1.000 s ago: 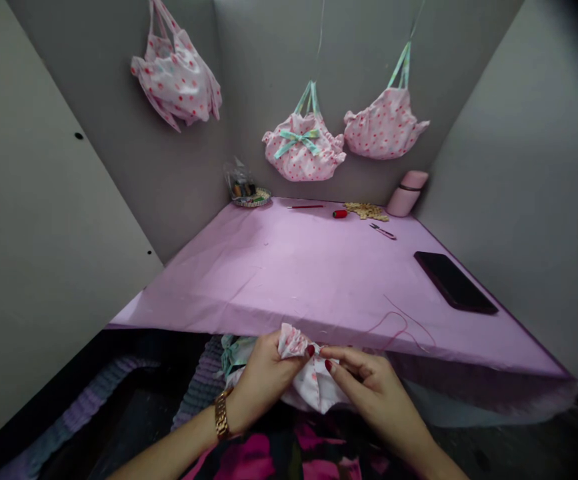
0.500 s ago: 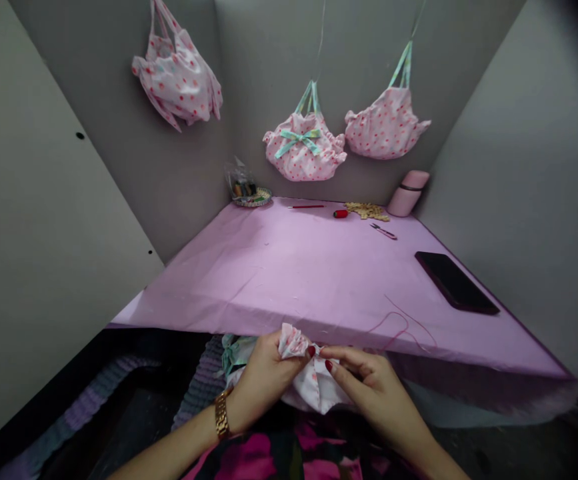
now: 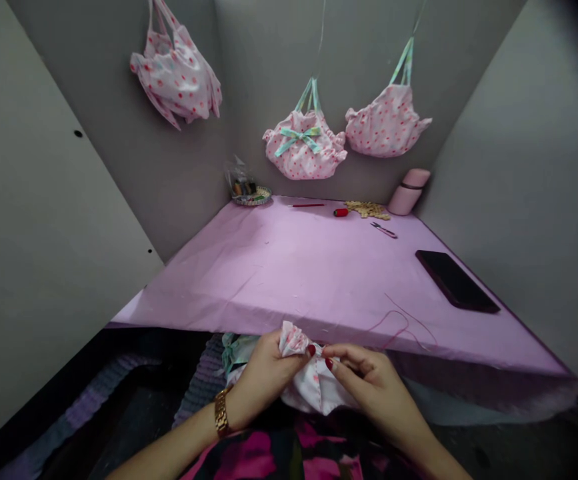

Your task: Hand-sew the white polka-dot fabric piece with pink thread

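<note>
At the table's front edge, my left hand (image 3: 267,370) is closed around a gathered piece of white and pink cloth (image 3: 313,390), its frilled end standing up beside the thumb. A line of reddish stitches runs down the cloth. Thumb and forefinger of my right hand (image 3: 369,380) pinch together at the cloth, close to the left thumb; whatever small thing they hold is hidden. Pink thread (image 3: 403,320) lies in loops on the table just beyond my right hand. Green ribbon (image 3: 229,352) hangs from the cloth left of my left hand.
On the pink-covered table (image 3: 279,267) lie a phone (image 3: 456,281), thread snips (image 3: 383,230), a red thread spool (image 3: 341,213), a thin red stick (image 3: 307,205) and a beige lacy piece (image 3: 367,210). A pink bottle (image 3: 409,192) stands at the back. Spotted cloth pieces (image 3: 305,157) hang above.
Very little differs. My right fingers have shifted slightly at the cloth, and my left hand keeps its hold. The view has tilted a touch.
</note>
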Available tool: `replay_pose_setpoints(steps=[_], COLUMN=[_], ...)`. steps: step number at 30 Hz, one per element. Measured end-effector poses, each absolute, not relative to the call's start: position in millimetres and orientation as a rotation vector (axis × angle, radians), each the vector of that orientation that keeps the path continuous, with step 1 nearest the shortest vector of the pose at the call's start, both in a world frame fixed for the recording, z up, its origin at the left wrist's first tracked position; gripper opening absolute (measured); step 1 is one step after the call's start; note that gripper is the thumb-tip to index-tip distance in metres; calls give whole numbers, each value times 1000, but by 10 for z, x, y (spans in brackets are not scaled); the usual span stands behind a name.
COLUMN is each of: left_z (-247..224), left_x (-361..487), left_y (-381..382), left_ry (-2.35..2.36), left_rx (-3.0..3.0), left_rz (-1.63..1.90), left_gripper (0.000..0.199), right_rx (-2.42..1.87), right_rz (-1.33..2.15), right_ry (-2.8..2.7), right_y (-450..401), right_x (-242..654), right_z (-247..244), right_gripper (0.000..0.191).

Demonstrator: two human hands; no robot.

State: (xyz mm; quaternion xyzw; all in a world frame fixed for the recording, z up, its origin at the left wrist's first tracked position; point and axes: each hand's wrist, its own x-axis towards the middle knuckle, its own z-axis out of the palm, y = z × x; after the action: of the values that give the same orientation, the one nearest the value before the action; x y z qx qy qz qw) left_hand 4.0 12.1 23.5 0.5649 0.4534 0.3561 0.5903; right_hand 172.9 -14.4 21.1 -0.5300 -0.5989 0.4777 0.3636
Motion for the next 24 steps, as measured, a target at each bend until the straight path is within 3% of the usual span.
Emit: replay_pose_setpoints(steps=[24], left_z=[244], left_x=[17], left_y=[110], left_ry=[827], left_rx=[1046], left_rz=[734], left_gripper=[14], right_rx=[-1091], right_rz=[1663], right_ry=[-1218], right_y=[-74], right_x=[1802], right_z=[61], right_gripper=[24])
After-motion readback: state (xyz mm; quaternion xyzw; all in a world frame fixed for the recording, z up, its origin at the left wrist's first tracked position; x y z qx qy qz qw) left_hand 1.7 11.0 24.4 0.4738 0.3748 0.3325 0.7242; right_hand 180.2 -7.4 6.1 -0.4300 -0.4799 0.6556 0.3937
